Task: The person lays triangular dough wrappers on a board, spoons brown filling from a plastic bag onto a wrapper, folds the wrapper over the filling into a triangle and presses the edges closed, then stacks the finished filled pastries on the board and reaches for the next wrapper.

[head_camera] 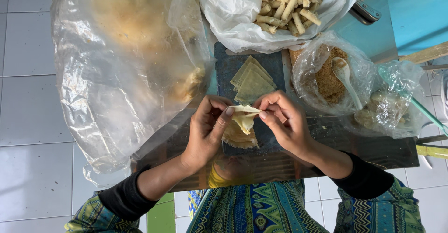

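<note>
While both hands meet over the middle of the table (382, 153), we have the pale wrapper (243, 116) pinched from two sides: the left hand (205, 130) is closed on its left edge with thumb and forefinger, and the right hand (285, 121) is closed on its right edge the same way. The sheet hangs folded between them, just above a small stack of wrappers (239, 139) near us. Farther off lie a few flat triangular sheets (252, 81) on the dark board (228, 67). To do this fold well, we judge that the pinch should stay light and even, so the thin dough neither tears nor slips. The bag of crumbly filling (326, 76) with its white spoon (345, 74) sits close on the right; the bag of finished rolls (284, 6) is far off, and a large clear bag (126, 65) lies left.
</note>
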### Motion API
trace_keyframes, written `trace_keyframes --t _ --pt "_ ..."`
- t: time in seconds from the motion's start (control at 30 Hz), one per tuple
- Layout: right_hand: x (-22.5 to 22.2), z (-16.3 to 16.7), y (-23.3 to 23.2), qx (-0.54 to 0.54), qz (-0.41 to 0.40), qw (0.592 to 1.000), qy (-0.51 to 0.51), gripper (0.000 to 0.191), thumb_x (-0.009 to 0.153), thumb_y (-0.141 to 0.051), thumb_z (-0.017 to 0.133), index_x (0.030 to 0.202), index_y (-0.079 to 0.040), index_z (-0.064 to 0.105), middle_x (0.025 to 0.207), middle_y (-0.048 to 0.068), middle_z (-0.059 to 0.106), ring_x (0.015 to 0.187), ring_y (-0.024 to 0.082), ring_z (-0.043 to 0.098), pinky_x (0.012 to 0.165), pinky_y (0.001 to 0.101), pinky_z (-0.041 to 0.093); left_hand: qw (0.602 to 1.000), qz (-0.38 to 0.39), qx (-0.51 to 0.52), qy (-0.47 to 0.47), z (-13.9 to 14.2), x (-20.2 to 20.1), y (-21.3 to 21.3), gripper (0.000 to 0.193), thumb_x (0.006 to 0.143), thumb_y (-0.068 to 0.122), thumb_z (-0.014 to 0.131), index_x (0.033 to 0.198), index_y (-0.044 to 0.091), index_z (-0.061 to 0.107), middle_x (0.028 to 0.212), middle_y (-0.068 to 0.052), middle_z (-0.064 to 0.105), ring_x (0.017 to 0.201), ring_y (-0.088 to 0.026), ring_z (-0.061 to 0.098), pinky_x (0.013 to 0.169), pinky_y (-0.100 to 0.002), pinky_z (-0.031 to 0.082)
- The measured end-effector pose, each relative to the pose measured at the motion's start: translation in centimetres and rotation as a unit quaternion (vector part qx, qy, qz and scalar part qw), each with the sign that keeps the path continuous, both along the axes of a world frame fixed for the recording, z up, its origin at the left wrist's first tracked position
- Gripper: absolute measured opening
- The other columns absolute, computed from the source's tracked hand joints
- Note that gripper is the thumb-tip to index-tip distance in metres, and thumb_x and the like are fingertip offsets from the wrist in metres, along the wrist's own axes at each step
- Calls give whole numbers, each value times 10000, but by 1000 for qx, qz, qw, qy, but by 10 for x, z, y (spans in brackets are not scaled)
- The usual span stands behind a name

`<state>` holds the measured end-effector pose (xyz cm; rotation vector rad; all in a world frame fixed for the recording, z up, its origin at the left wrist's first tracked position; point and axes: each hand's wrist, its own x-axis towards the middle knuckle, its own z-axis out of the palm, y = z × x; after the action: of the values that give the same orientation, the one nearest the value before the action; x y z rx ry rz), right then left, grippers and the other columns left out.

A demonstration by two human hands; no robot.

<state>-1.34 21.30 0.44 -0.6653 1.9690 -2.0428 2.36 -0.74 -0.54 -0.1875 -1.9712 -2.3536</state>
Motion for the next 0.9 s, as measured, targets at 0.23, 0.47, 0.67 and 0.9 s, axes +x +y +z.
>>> trace_keyframes --t 0.23,0.47,0.67,0.9 --pt "-2 9 -3 -13 55 998 19 340 947 -100 666 1188 1 449 1188 106 567 1121 130 625 1002 294 563 978 7 -173 119 12 4 -2 136 1041 127 672 1065 24 587 1169 -78 696 1073 -122 691 895 -292 562" --pt "-4 1 -4 40 -19 996 72 150 1001 66 677 1089 25 563 1103 114 614 1017 122 665 892 252 600 998 -27 44 -31 -1 0 3 124 1064 122 619 1121 17 586 1178 -80 679 1067 -104 646 940 -289 543" --pt "0 -1 2 -20 -28 995 99 170 1007 96 634 1097 18 513 1113 117 603 1023 116 665 873 238 583 995 -22 92 -38 -21 0 2 104 1080 114 590 1105 25 540 1215 -79 655 1078 -96 592 967 -276 496" --pt "-1 2 10 -90 -8 994 53 172 1027 70 597 1120 -6 474 1109 125 590 1050 194 710 911 318 590 992 -62 107 -40 -14 -5 6 197 1080 179 636 1139 32 519 1395 -117 602 1225 -154 588 1056 -312 492"
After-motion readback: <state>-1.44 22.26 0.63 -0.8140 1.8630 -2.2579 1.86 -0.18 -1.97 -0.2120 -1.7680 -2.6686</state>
